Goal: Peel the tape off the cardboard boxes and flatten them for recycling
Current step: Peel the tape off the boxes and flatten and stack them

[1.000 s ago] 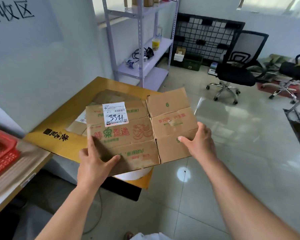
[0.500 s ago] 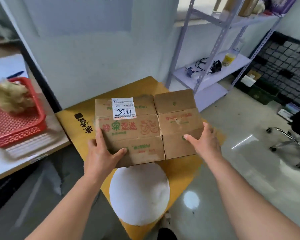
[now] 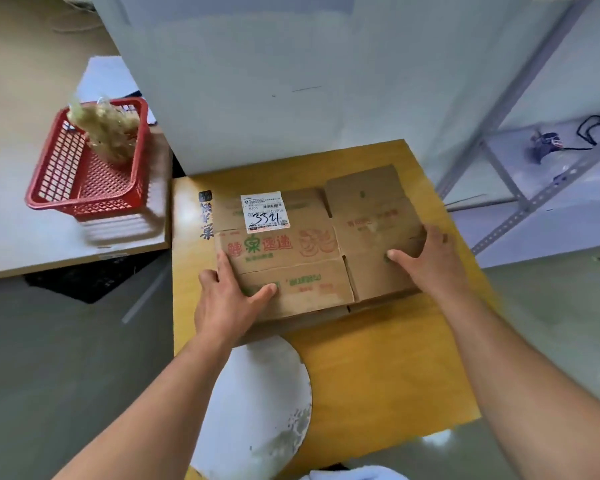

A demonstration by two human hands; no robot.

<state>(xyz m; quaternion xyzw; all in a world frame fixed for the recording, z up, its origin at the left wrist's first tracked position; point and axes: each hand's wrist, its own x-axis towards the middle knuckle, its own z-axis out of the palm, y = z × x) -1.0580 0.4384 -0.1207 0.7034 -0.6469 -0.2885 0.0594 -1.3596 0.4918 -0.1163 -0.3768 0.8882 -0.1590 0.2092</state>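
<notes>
Bright, even light, soft motion blur, bowed edges, perhaps daylight

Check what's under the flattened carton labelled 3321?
Under the flattened carton a large yellow cardboard sheet shows on all sides. A brown strip along its near edge may be another layer; I cannot tell. Anything directly beneath is covered.

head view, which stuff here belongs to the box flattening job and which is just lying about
Job:
- flattened box, held by the left hand and right hand
- its shipping label
- yellow cardboard sheet under it

Lying about:
- red basket with a pale clump in it
- white disc
- metal shelf with cables
</notes>
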